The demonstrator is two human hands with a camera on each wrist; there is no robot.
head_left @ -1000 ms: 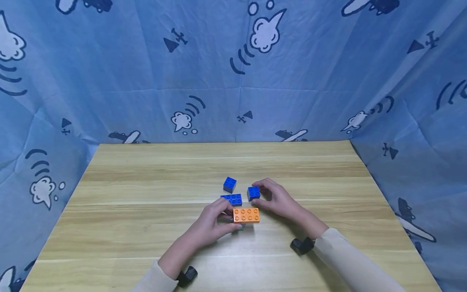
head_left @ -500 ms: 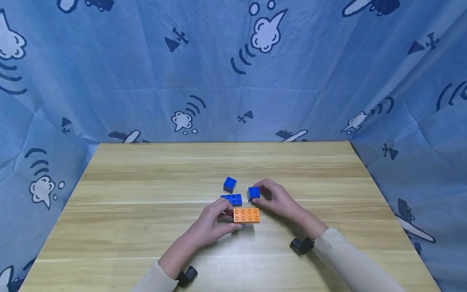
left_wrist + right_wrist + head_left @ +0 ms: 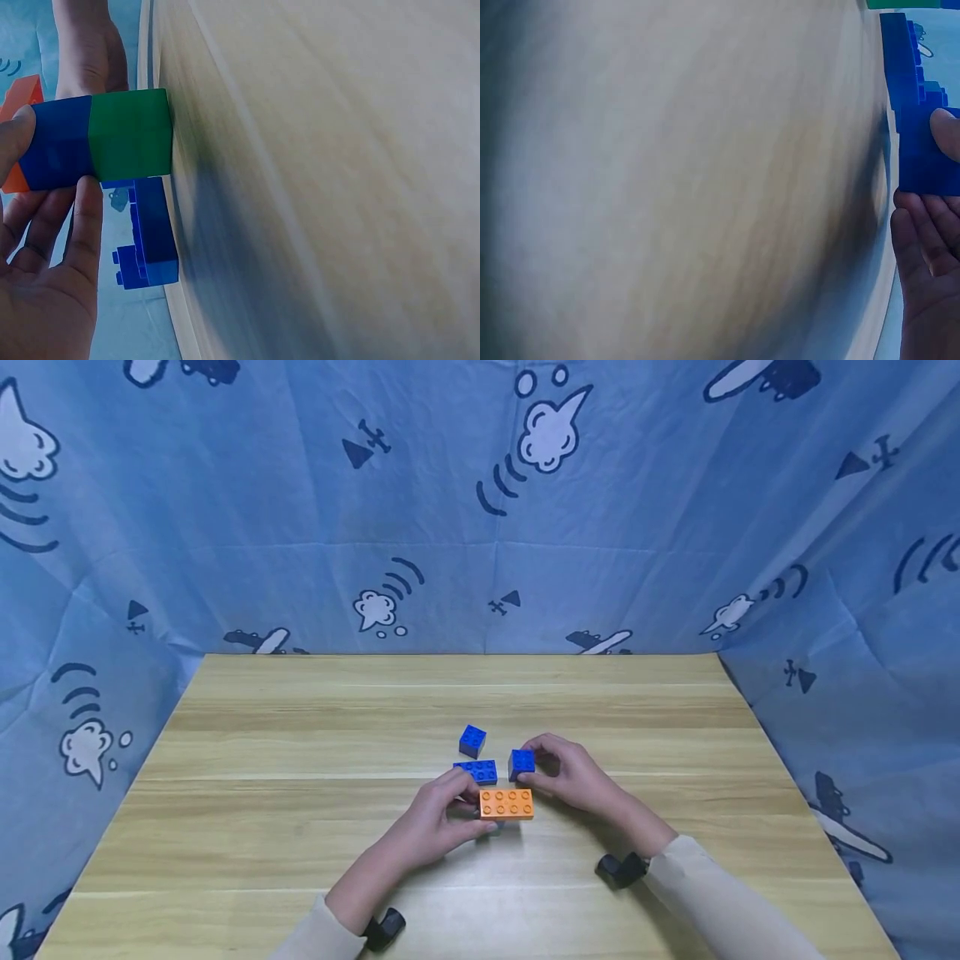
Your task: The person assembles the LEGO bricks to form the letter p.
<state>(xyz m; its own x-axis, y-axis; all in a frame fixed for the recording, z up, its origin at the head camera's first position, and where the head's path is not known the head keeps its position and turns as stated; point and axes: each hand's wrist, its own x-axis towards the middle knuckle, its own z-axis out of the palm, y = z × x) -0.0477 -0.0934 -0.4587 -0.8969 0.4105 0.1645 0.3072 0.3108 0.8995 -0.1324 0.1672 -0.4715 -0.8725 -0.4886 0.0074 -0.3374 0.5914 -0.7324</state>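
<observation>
My left hand (image 3: 435, 821) grips a stack of toy building bricks between thumb and fingers. On top is an orange eight-stud brick (image 3: 506, 805); the left wrist view shows a blue brick (image 3: 60, 142) under it and a green brick (image 3: 131, 135) lowest, close to the tabletop. A small square blue brick (image 3: 521, 764) is pinched by my right hand (image 3: 576, 777), whose thumb presses its face in the right wrist view. Whether that brick touches the table, I cannot tell. Just behind the stack lies a longer blue brick (image 3: 483, 771), partly covered by my left fingers.
Another small blue brick (image 3: 472, 742) sits turned at an angle beyond the longer one. The wooden table (image 3: 315, 718) meets a blue patterned cloth (image 3: 442, 527) at its back and sides. Each wrist carries a black camera mount (image 3: 384, 929).
My right hand has shifted slightly toward me with the small blue brick. The left hand and its stack stay in place, as do the other two blue bricks.
</observation>
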